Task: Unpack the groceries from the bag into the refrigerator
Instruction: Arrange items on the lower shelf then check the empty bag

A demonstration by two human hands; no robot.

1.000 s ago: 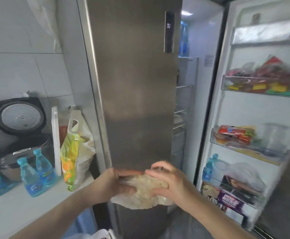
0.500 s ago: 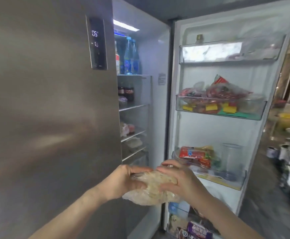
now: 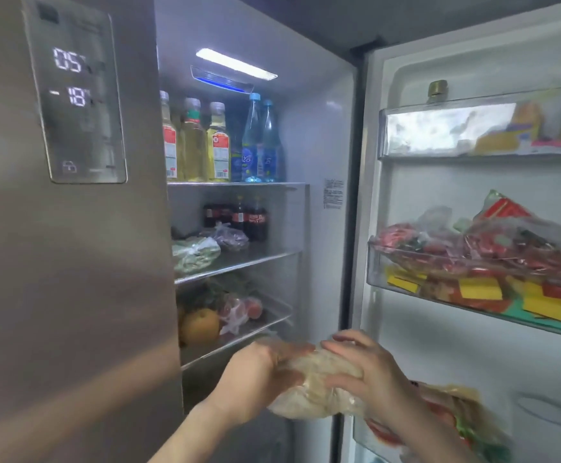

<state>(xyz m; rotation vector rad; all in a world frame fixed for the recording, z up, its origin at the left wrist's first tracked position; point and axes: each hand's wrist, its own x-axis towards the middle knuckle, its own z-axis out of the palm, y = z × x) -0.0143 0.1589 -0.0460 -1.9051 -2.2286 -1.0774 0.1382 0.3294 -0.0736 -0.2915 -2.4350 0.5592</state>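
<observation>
We held the clear bag of pale food (image 3: 319,382) in both hands, in front of the open refrigerator (image 3: 319,135) and level with its lower shelves. Our left hand (image 3: 255,379) curled round the bag's left end, thumb on top, and our right hand (image 3: 369,372) gripped the right end with bent fingers pressed into the plastic. The bag hung in the air just before the third glass shelf (image 3: 239,342), not resting on it.

On that shelf lay a round yellow fruit (image 3: 200,325) beside a bag of red-and-pink produce (image 3: 239,310). The shelf above carried a bag of green vegetables (image 3: 193,253) and dark cola bottles (image 3: 249,217) behind it. The top shelf held oil bottles (image 3: 205,142) and two blue-capped water bottles (image 3: 260,142). The closed left door showed a lit display panel (image 3: 75,95). The open right door's middle bin (image 3: 472,282) was packed with red and yellow packets.
</observation>
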